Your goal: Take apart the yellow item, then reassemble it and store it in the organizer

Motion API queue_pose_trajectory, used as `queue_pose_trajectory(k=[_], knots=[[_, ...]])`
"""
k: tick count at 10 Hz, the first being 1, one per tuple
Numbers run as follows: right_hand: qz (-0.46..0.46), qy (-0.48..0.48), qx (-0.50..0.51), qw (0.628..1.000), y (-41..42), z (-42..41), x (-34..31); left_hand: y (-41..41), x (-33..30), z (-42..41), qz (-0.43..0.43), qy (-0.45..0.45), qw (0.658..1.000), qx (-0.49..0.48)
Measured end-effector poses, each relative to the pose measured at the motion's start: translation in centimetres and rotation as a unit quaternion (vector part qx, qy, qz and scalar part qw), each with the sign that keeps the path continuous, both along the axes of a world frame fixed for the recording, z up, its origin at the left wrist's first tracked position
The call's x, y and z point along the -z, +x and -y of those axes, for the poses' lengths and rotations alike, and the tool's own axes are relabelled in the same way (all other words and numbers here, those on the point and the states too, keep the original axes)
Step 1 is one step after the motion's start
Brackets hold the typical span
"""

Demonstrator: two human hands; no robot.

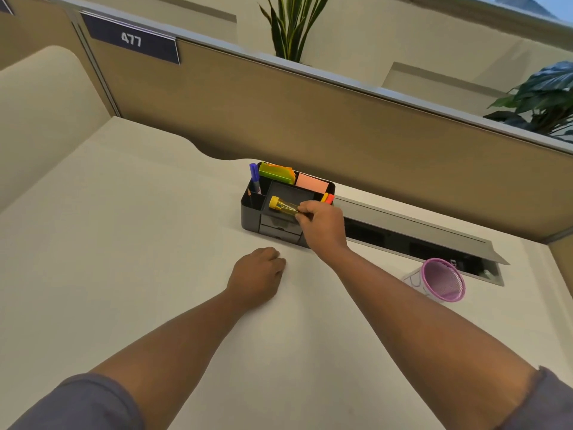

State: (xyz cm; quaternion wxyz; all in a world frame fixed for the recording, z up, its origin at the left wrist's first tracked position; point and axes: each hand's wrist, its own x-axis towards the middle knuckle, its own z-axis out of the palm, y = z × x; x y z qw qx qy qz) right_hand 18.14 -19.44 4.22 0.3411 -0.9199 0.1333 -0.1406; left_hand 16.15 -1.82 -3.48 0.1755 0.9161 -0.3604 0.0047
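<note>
Right hand (322,226): I see it reached forward over the organizer (252,212), fingers pinched on one end of the tube (283,207).
Left hand (259,276): it rests on the desk (124,243), fingers curled under in a loose fist, holding nothing that I can see.
Tube: yellow, with a yellow cap on its left end, lying almost level above the organizer's middle tray; I cannot tell if it touches the tray.
Tube to hands: it sticks out left from my right hand, well apart from my left hand.
Cup (443,279): pink mesh, lying on its side, at the right.
</note>
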Motion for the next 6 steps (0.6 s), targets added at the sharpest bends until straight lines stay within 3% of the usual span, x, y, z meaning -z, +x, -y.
queue_pose_trajectory(k=[2,5,6], knots=[[-0.010,0.027,-0.004,1.000,-0.2,0.3,-0.2,0.1,-0.4,0.0,-0.012,0.018,1.000,-0.008],[0.051,0.016,0.021,0.998,-5.4,0.7,-1.4,-0.5,-3.2,0.6,-0.078,0.059,0.995,-0.011],[0.062,-0.003,0.018,0.998,-8.1,0.9,-3.7,-1.2,-6.7,1.2,-0.040,0.011,0.999,-0.018]])
